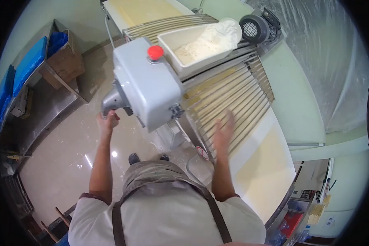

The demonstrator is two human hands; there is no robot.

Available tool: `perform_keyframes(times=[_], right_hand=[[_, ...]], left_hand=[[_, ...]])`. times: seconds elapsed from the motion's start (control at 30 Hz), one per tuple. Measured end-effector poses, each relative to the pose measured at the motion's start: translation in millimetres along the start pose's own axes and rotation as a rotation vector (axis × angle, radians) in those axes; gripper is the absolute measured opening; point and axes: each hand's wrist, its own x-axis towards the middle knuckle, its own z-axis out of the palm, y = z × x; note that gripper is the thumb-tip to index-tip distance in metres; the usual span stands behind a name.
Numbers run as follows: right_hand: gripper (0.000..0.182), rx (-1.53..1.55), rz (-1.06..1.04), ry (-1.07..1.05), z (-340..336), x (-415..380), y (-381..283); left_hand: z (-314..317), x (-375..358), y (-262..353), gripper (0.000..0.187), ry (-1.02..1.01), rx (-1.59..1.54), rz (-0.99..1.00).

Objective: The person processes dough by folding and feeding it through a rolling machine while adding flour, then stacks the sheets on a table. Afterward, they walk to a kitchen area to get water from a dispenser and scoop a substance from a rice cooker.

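My left hand (108, 122) is closed around the lower end of a grey lever handle (115, 99) on the side of the dough sheeter (149, 82). To the right, my right hand (223, 133), slightly blurred, hovers over the metal bar guard (238, 96) with its fingers stretched out and nothing in them. A pale yellow dough sheet (262, 166) lies on the white conveyor belt (281, 143) and shows beneath the guard's bars. On top of the machine sits a white tray (168, 46) of flour (209, 41), with a red stop button (155, 52) beside it.
A dark motor (255, 28) stands at the machine's far end, near plastic sheeting (315, 61) on the wall. At left, a steel shelf (41, 110) carries blue bags (30, 63) and a cardboard box (67, 61). Shelving with a red bin (292, 223) is at lower right.
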Motion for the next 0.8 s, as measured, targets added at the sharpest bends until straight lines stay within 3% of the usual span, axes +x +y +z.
perform_keyframes(times=[0.07, 0.17, 0.2, 0.27, 0.33, 0.43, 0.63, 0.73, 0.8], right_hand=[[0.049, 0.393, -0.160, -0.177, 47, -2, -91], [0.045, 0.763, 0.334, 0.028, 103, -1, -123], [0.047, 0.627, 0.371, 0.072, 108, 5, -120], [0.045, 0.940, 0.434, 0.014, 115, 12, -109], [0.043, 1.187, 0.449, 0.086, 111, 15, -134], [0.044, 1.165, 0.371, 0.108, 110, 17, -144], [0.050, 1.100, 0.462, 0.212, 110, 18, -167], [0.049, 1.117, 0.460, 0.236, 110, 20, -164], [0.049, 1.132, 0.447, 0.239, 112, 19, -153]], left_hand=[[0, 0, -1, 0.036, 0.014, -0.046, -0.029], [-4, 2, -2, 0.036, -0.052, -0.017, -0.057], [-6, 4, -3, 0.038, -0.093, -0.023, -0.084], [-13, 4, 12, 0.042, -0.185, -0.049, -0.086], [-25, 12, 5, 0.042, -0.359, -0.016, -0.137], [-24, 13, 13, 0.040, -0.364, -0.010, -0.118], [-19, 13, 14, 0.036, -0.280, 0.094, -0.003], [-22, 21, 7, 0.030, -0.275, 0.134, 0.154], [-34, 42, 15, 0.028, -0.379, 0.220, 0.287]])
